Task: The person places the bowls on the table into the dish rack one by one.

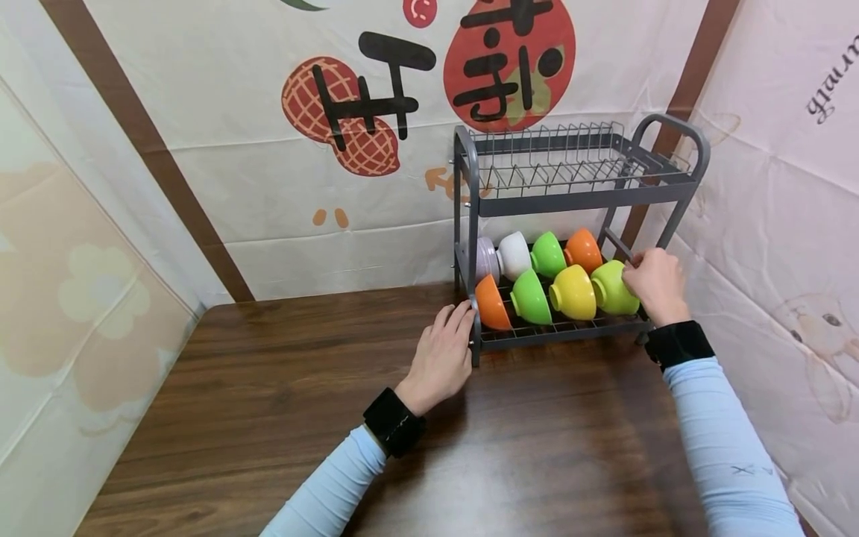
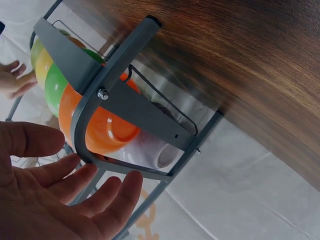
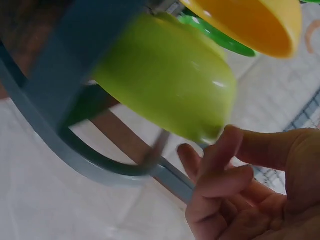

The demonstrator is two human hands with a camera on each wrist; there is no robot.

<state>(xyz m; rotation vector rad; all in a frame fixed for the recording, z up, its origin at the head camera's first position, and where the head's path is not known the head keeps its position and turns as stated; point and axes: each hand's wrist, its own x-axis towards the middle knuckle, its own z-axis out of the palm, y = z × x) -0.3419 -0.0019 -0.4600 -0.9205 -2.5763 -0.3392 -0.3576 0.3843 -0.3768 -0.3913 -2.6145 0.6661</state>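
A dark grey two-tier dish rack [image 1: 584, 200] holds several small bowls tipped on their sides on its lower shelf. At the front right end sits a yellow-green bowl [image 1: 614, 289]; my right hand [image 1: 658, 285] pinches its rim between thumb and fingers, seen closer on the bowl [image 3: 170, 80] in the right wrist view. Beside it stand a yellow bowl [image 1: 573, 293], a green bowl [image 1: 532, 298] and an orange bowl [image 1: 493, 304]. My left hand [image 1: 441, 358] is by the rack's front left post, fingers loosely spread and holding nothing, as the left wrist view shows.
Behind the front row are a second orange bowl [image 1: 583, 250], another green bowl [image 1: 548, 255], a white bowl [image 1: 514, 256] and a pale lilac bowl [image 1: 485, 259]. The wire upper basket [image 1: 557, 168] overhangs them. Printed cloth walls enclose the brown wooden table [image 1: 302, 388].
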